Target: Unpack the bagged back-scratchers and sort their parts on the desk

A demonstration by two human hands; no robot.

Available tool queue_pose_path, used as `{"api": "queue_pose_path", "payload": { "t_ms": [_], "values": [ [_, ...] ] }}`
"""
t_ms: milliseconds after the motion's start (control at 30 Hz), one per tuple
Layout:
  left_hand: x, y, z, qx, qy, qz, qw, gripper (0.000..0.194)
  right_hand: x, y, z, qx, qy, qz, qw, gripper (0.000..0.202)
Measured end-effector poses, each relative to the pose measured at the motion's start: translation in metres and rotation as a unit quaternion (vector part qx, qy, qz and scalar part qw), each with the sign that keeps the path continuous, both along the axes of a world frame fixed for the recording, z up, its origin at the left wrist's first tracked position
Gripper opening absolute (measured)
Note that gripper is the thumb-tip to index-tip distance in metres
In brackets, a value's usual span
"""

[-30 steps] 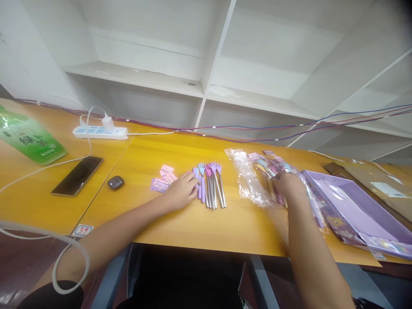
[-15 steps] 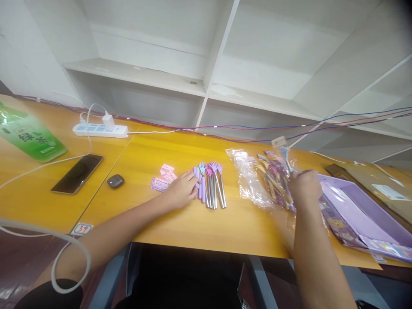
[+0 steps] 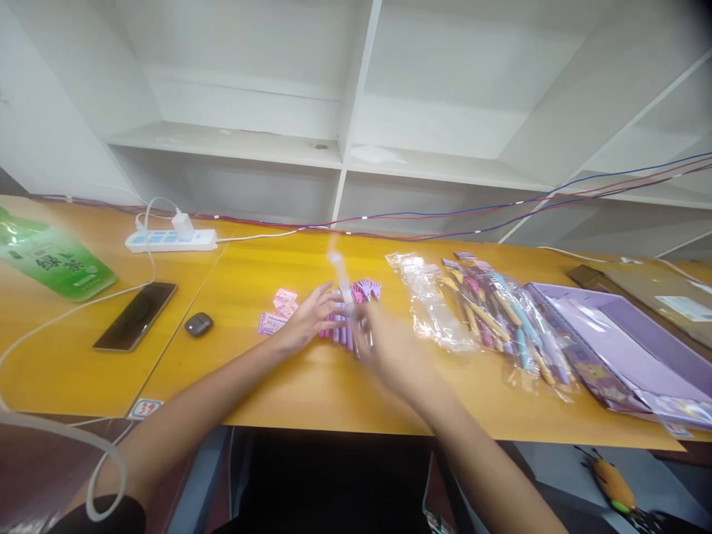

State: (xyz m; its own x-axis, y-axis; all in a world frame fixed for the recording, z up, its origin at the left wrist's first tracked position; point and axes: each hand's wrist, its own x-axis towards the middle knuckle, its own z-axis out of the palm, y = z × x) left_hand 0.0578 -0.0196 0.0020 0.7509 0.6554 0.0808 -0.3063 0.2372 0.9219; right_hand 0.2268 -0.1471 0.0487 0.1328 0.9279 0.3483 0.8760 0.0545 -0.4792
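Note:
My left hand [image 3: 305, 322], fingers spread, lies over the left side of a row of purple handles [image 3: 343, 335]. Just right of it, my right hand [image 3: 383, 337] is smeared by motion, its fingers closed around a pale back scratcher [image 3: 342, 278] that points up and away, also blurred. Pink and purple hand-shaped back scratcher heads [image 3: 367, 289] show behind my right hand, which hides most of their metal rods. Small pink printed cards [image 3: 285, 302] lie left of the row, beside my left hand.
To the right lie empty clear bags [image 3: 431, 308], a pile of bagged back scratchers [image 3: 500, 311] and a purple box [image 3: 634, 334]. On the left are a black case [image 3: 199, 324], a phone [image 3: 136, 317], a power strip [image 3: 172, 239] and a green bottle [image 3: 61, 259].
My right hand has swung left from the bagged pile to the row in the middle, bringing the back scratcher. My left hand's fingers have spread. The view has shifted slightly.

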Motion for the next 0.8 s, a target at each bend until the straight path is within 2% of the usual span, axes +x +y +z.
{"api": "queue_pose_path", "payload": {
  "t_ms": [33, 100, 133, 200, 267, 333, 433, 567, 700, 800],
  "values": [
    [0.001, 0.000, 0.001, -0.030, 0.009, 0.009, 0.999, 0.048, -0.019, 0.000, -0.006, -0.017, -0.015, 0.088, 0.996, 0.016],
    [0.002, -0.001, 0.000, -0.078, 0.041, 0.019, 0.996, 0.030, -0.037, 0.004, -0.014, 0.000, -0.016, 0.152, 0.988, 0.015],
    [0.003, -0.001, 0.000, -0.099, 0.054, 0.012, 0.994, 0.026, -0.036, 0.009, -0.016, 0.026, -0.002, 0.149, 0.988, 0.016],
    [0.003, -0.001, -0.001, -0.132, 0.070, -0.026, 0.989, 0.026, -0.021, 0.024, -0.017, 0.097, 0.047, 0.094, 0.990, 0.019],
    [0.003, 0.000, -0.001, -0.130, 0.090, -0.078, 0.984, 0.031, 0.003, 0.042, -0.018, 0.147, 0.090, 0.033, 0.984, 0.017],
    [0.002, 0.003, -0.001, -0.109, 0.116, -0.115, 0.980, 0.040, 0.024, 0.056, -0.024, 0.158, 0.102, 0.010, 0.982, 0.013],
    [0.001, 0.007, -0.002, -0.087, 0.143, -0.141, 0.976, 0.051, 0.038, 0.066, -0.042, 0.145, 0.085, 0.051, 0.984, 0.014],
    [-0.001, 0.010, -0.003, -0.075, 0.162, -0.142, 0.974, 0.046, 0.037, 0.065, -0.063, 0.134, 0.087, 0.087, 0.983, 0.025],
    [-0.004, 0.010, 0.000, -0.069, 0.169, -0.165, 0.969, 0.041, 0.038, 0.063, -0.065, 0.144, 0.108, 0.073, 0.981, 0.021],
    [-0.004, 0.010, -0.001, -0.040, 0.142, -0.146, 0.978, 0.032, 0.042, 0.062, -0.061, 0.149, 0.127, 0.071, 0.978, 0.021]
  ]
}}
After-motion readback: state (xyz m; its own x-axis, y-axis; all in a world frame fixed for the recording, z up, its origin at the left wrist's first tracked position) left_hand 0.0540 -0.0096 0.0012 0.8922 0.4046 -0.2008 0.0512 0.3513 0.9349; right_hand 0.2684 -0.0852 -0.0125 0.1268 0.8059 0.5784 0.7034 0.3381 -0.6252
